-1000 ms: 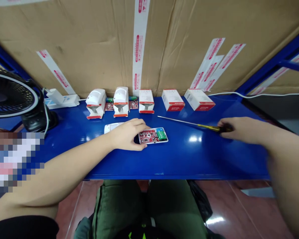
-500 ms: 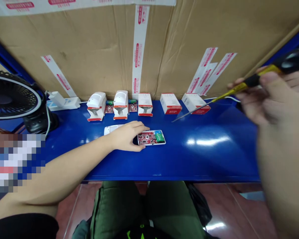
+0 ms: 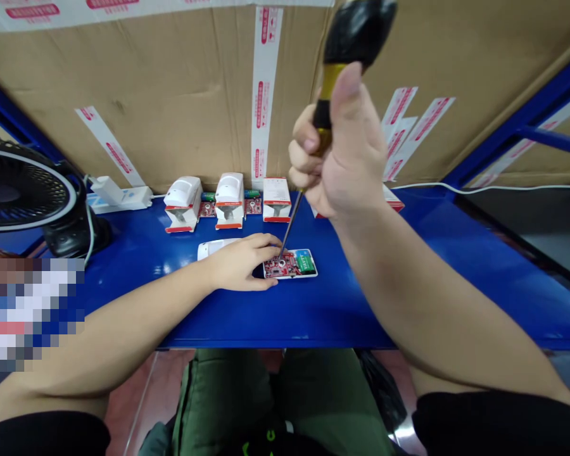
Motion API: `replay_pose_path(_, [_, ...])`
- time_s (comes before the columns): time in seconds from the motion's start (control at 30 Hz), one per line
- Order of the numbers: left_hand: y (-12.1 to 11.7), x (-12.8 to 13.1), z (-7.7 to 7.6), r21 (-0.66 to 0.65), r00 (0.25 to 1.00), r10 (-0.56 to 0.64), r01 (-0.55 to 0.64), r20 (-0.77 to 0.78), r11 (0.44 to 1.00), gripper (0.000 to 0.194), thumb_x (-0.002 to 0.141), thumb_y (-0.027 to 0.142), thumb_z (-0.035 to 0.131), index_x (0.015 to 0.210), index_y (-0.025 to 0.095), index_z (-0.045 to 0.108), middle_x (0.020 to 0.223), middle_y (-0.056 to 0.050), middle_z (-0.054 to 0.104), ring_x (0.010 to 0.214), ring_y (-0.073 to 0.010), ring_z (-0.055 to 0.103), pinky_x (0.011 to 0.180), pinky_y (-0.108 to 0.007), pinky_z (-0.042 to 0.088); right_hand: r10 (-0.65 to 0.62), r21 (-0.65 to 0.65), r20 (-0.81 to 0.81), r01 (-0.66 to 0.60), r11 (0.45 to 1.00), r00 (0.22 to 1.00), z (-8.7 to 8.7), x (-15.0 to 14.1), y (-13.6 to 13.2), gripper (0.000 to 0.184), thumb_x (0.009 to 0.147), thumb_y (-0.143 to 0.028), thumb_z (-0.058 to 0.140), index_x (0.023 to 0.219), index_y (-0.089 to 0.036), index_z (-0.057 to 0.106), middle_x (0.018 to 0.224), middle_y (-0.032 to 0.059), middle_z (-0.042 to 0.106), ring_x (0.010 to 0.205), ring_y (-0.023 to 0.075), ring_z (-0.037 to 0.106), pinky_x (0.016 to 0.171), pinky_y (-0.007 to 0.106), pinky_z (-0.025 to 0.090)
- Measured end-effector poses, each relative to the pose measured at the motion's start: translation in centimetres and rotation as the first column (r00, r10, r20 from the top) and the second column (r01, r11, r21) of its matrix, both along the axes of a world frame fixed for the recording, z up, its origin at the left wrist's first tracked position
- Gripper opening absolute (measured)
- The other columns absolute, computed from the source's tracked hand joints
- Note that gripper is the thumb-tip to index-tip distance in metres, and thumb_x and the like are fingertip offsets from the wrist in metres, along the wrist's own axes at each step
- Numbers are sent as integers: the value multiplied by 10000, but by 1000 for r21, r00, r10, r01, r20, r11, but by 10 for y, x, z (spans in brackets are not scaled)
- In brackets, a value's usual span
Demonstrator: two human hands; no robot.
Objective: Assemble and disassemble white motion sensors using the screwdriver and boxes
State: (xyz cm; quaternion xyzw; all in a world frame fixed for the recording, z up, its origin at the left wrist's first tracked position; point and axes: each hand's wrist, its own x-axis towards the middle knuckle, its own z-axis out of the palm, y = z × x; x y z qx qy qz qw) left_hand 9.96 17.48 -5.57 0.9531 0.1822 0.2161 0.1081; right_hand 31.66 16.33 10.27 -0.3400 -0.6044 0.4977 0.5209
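A red circuit board (image 3: 276,265) with a green battery (image 3: 305,261) lies in a white sensor housing (image 3: 308,275) flat on the table. My left hand (image 3: 242,261) grips the left end of this housing, thumb at the near edge and fingers at the far edge. In my right hand (image 3: 346,152), closed round the handle, is a black and yellow screwdriver (image 3: 292,221). Its shaft slants down, the tip at or just above the board near a round white part. Behind my left wrist lies a white sensor cover (image 3: 213,247), partly hidden.
Small red-and-white boxes (image 3: 276,199) stand along the cardboard back wall, two topped by white motion sensors (image 3: 229,187). Between them lie more red boards (image 3: 253,206). A black fan (image 3: 21,183) and a white power strip (image 3: 123,197) are at left on the blue table (image 3: 209,323).
My right hand has swung from the far right to the middle, bringing the screwdriver upright with its tip down at the board. My left hand stays on the housing.
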Motion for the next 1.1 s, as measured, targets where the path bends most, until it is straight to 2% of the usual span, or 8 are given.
replay_pose_path(0.13, [1, 1, 0, 8, 1000, 8, -8, -6, 1000, 381, 1036, 458, 741, 1196, 119, 809, 1366, -222, 756, 1256, -351, 768, 1111, -512, 672, 129, -9, -55, -129, 992, 990, -3, -6, 4, 559, 849, -790, 890, 995, -348, 580, 616, -98, 473, 468, 130, 510, 399, 253, 271])
replay_pose_path(0.27, [3, 1, -1, 10, 1000, -2, 2, 8, 1000, 364, 1040, 451, 733, 1168, 119, 814, 1297, -206, 779, 1211, -338, 774, 1084, -499, 673, 170, 38, -131, -166, 985, 977, -15, -11, 15, 621, 833, -754, 929, 967, -338, 488, 680, -99, 528, 490, 120, 511, 425, 252, 296])
replay_pose_path(0.43, [3, 1, 0, -2, 1000, 8, -8, -11, 1000, 359, 1028, 444, 749, 1197, 135, 818, 1258, -184, 793, 1167, -329, 778, 1058, -489, 672, 102, 199, -348, -33, 979, 932, -34, -34, 18, 723, 826, -761, 930, 942, -324, 366, 696, -120, 501, 459, 77, 320, 428, 244, 229])
replay_pose_path(0.5, [2, 1, 1, 2, 1000, 2, -2, -13, 1000, 356, 1027, 437, 747, 1182, 125, 821, 1256, -191, 793, 1170, -333, 777, 1060, -486, 669, 39, 208, -392, 47, 977, 919, -37, -38, 14, 746, 798, -743, 961, 937, -324, 360, 724, -109, 520, 476, 84, 338, 432, 258, 260])
replay_pose_path(0.6, [1, 2, 2, -4, 1000, 10, -10, -21, 1000, 332, 1027, 423, 738, 1159, 130, 825, 1266, -187, 793, 1183, -330, 776, 1067, -481, 665, -7, 143, -329, 57, 988, 944, -35, -30, 11, 706, 779, -798, 941, 983, -350, 436, 772, -66, 551, 556, 144, 511, 441, 298, 344])
replay_pose_path(0.73, [1, 2, 3, -20, 999, 21, -22, -36, 1000, 315, 1020, 425, 746, 1134, 144, 834, 1252, -174, 801, 1178, -327, 780, 1069, -483, 664, 148, 90, -76, -141, 986, 986, -32, -15, 12, 738, 693, -814, 984, 1042, -367, 511, 846, -24, 603, 748, 226, 688, 494, 342, 530])
replay_pose_path(0.9, [3, 2, 2, -31, 1000, 4, -5, -30, 999, 315, 1017, 418, 777, 1149, 138, 836, 1267, -177, 822, 1191, -335, 791, 1073, -503, 673, 69, 286, -299, 21, 958, 952, -38, -27, 14, 633, 808, -662, 994, 988, -319, 493, 947, -61, 588, 716, 116, 651, 661, 292, 663])
replay_pose_path(1.1, [3, 0, 4, -59, 1000, 4, -4, -2, 998, 297, 989, 409, 833, 1131, 149, 844, 1268, -184, 841, 1178, -331, 808, 1048, -525, 691, 255, 235, -214, -204, 950, 943, -38, -32, 21, 656, 788, -755, 961, 961, -300, 521, 868, -43, 686, 701, 150, 698, 714, 328, 661])
